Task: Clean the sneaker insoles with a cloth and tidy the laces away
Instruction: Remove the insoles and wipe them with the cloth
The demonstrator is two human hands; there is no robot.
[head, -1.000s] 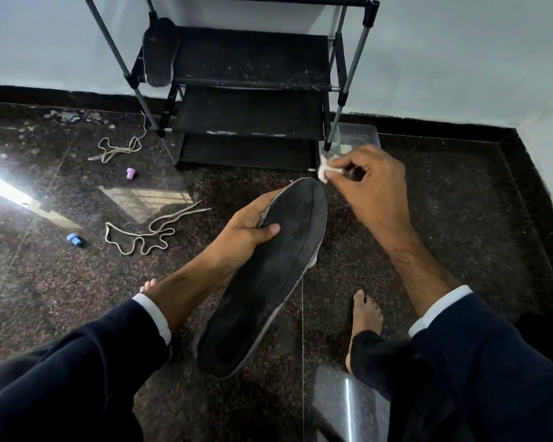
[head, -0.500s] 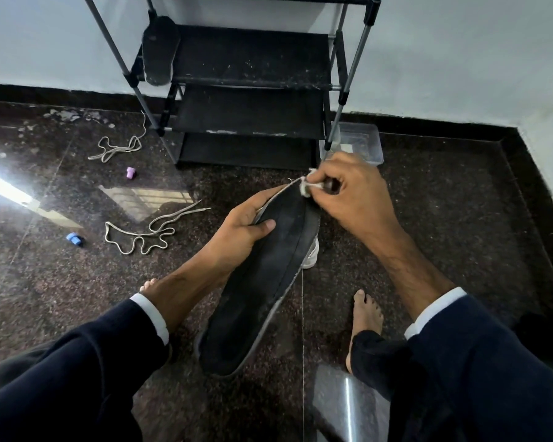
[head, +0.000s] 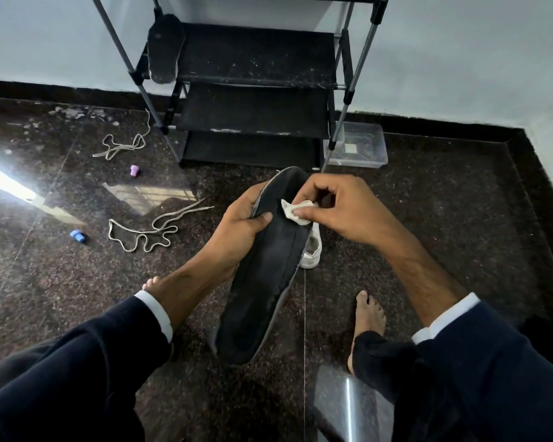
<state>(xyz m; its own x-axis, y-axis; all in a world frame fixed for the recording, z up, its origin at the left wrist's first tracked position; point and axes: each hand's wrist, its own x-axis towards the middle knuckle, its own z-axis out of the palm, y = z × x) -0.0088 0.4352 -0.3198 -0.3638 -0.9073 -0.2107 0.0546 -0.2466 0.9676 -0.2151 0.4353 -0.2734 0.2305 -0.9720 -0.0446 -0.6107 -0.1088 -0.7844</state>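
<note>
While the left hand (head: 241, 226) grips the dark insole (head: 265, 275), the right hand (head: 339, 212) pinches a white cloth (head: 296, 212) against it

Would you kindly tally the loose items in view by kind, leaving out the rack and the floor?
Insoles: 2 (held; on rack)
Laces: 2 ()
Cloth: 1
White sneaker: 1
Clear box: 1
Small caps: 2 (purple, blue)
Total: 9

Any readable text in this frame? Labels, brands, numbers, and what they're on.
No readable text.
Insole held in the left hand: plain dark surface, no print visible.
White sneaker: mostly hidden, no logo showing.
Clear plastic box: a pale patch inside, too small to read.
</note>
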